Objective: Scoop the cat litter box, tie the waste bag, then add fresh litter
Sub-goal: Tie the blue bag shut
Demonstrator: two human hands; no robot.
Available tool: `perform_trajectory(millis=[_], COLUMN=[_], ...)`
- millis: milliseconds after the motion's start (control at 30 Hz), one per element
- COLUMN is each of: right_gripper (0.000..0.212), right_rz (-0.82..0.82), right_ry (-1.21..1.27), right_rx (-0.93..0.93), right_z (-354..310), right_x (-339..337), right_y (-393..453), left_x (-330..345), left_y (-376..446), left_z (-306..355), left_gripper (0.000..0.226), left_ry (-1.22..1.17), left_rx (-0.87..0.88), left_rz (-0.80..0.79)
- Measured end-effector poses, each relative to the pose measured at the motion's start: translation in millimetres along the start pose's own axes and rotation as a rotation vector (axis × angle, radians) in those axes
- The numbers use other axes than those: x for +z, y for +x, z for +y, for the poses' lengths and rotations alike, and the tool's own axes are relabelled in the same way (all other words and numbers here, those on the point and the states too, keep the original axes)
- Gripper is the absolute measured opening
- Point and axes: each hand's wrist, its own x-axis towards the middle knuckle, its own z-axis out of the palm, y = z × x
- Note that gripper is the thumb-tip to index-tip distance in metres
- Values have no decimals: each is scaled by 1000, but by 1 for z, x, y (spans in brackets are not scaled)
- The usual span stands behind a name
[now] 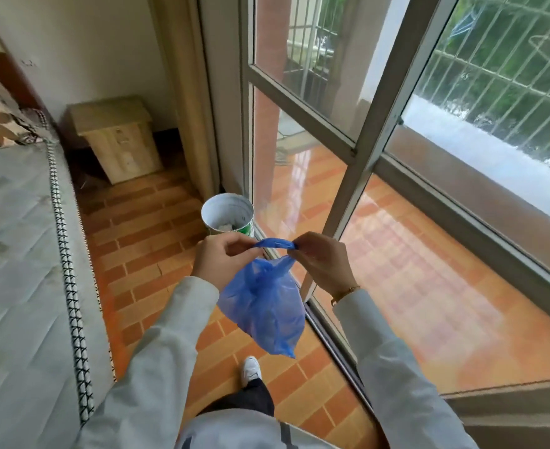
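A blue plastic waste bag [262, 306] hangs in front of me above the floor, its belly full and its top drawn into a twisted strip. My left hand [220, 259] pinches the left end of that strip. On the other end, my right hand [320, 262] pinches the strip, which stretches level between the two hands. No litter box, scoop or fresh litter is in view.
A white round bucket [227, 213] with scraps inside stands on the orange tiled floor [144, 247] by the sliding glass door [358, 150]. A mattress [17, 270] runs along the left. A small wooden cabinet [118, 137] stands in the far corner. My white shoe [251, 367] is below the bag.
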Motion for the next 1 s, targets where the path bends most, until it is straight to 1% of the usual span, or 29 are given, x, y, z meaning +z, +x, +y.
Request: perform_trajectory(millis=[133, 200, 333, 600, 833, 1000], right_gripper=[7, 7, 7, 7, 7, 9], right_rz=[-54, -75, -136, -185, -223, -277], right_ry=[24, 80, 131, 134, 96, 95], right_rx=[-22, -8, -14, -87, -99, -66], right_z=[15, 20, 29, 46, 61, 69], right_x=[12, 20, 35, 64, 98, 125], right_y=[82, 119, 192, 346, 458, 515], left_x=[-4, -7, -12, -22, -35, -48], left_y=[69, 101, 165, 303, 402, 456], left_z=[-4, -6, -12, -27, -49, -67], left_gripper=[13, 13, 27, 10, 11, 10], left_ry=[10, 17, 36, 78, 143, 151], left_rx=[-20, -33, -64, -44, -102, -165], left_rz=[33, 52, 123, 270, 356, 356])
